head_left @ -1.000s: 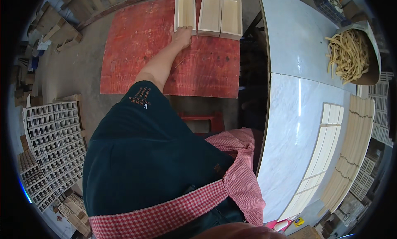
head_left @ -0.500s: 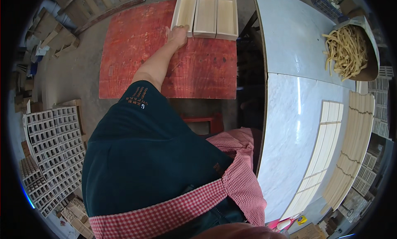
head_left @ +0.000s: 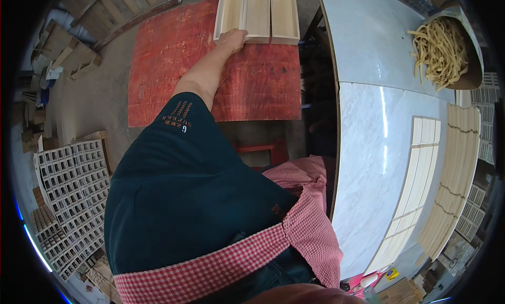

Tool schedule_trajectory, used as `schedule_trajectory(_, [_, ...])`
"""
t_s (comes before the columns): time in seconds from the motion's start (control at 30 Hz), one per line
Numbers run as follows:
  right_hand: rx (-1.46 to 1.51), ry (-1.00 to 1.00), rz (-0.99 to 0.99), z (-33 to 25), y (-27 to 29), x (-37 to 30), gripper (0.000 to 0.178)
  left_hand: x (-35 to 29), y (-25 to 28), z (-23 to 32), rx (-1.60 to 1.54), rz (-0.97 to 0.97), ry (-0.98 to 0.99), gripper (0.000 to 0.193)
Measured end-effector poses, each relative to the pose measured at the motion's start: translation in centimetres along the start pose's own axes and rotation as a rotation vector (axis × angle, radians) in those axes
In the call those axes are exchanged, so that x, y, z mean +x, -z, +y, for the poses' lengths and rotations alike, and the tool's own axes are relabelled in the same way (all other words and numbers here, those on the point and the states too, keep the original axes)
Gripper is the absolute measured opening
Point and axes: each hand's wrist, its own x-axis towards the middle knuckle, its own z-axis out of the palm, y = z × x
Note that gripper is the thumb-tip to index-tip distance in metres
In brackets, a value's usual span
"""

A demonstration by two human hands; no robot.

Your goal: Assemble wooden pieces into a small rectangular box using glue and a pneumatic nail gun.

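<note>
**Left hand at the near edge of three wooden boxes**

In the head view, our left hand [head_left: 231,40] reaches to the top centre of the frame. Its fingers bend over the near end of the left wooden box [head_left: 230,10]; the fingertips are too small to make out, so we cannot tell how far the hand is closed or whether it grips. Our right hand is out of view, its state unknown.

The left box lies open side up beside the middle wooden box [head_left: 258,12], and a narrow dark gap parts that one from the right wooden box [head_left: 284,14]. All three stand at the upper edge of a worn red board [head_left: 173,67].

A pale marbled table [head_left: 363,146] fills the right of the frame, bearing light wooden slats [head_left: 418,167] at lower right and tan strips [head_left: 442,51], heaped in a container, at upper right. Small-celled pale stacks [head_left: 73,188] stand at lower left.
</note>
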Motion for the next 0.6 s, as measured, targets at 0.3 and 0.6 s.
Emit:
schedule_trajectory(0.3, [0.070, 0.179, -0.015, 1.8, -2.0, 0.7, 0.032, -0.6, -0.3, 1.0, 0.046, 0.067, 0.059, 0.031])
schedule_trajectory(0.6, [0.133, 0.365, -0.020, 0.7, -2.1, 0.2, 0.033, -0.5, -0.9, 0.3, 0.015, 0.078, 0.062, 0.031])
